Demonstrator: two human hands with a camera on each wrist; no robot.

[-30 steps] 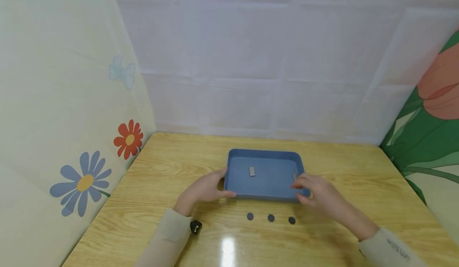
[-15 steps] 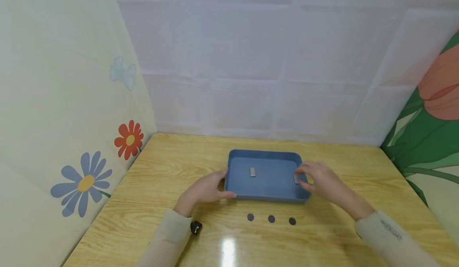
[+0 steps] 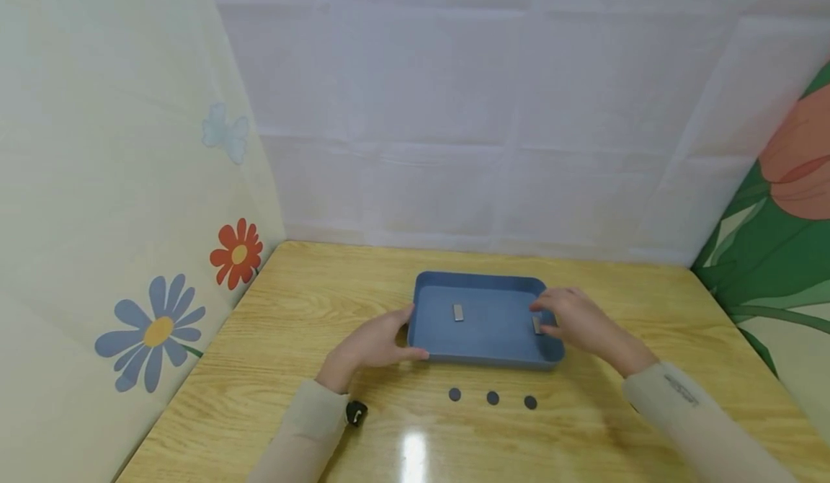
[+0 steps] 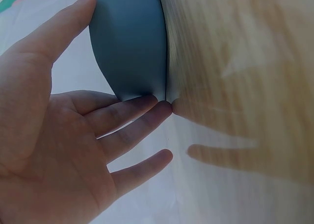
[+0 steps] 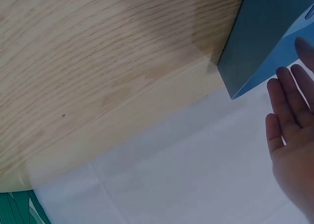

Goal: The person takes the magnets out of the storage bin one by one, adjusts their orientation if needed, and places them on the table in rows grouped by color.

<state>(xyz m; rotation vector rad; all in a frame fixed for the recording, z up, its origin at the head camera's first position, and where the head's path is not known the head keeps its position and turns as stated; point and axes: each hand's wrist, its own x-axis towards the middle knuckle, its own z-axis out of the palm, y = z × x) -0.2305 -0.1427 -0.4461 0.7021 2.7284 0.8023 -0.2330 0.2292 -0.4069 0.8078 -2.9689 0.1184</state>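
A shallow blue tray [image 3: 486, 362] stands on the wooden table. Inside it lie two small silver rectangular blocks: one block [image 3: 458, 313] left of the middle, the other block [image 3: 537, 324] close to the right wall. My left hand [image 3: 372, 340] rests against the tray's left end. In the left wrist view its fairly straight fingertips [image 4: 164, 108] touch the wall low down, and the thumb reaches the rim. My right hand [image 3: 577, 322] is over the tray's right wall, thumb and fingers apart around the right block, with no grip on it visible.
Three dark round discs [image 3: 493, 398] lie in a row on the table [image 3: 311, 288], just in front of the tray. A small black object [image 3: 355, 413] sits at the left sleeve cuff. A white cloth wall [image 3: 402, 108] rises behind, with flower-printed sheets on both sides.
My right hand has moved from the tray's near right corner farther back and left, over the right wall, so the right block shows more. The left hand keeps its place.
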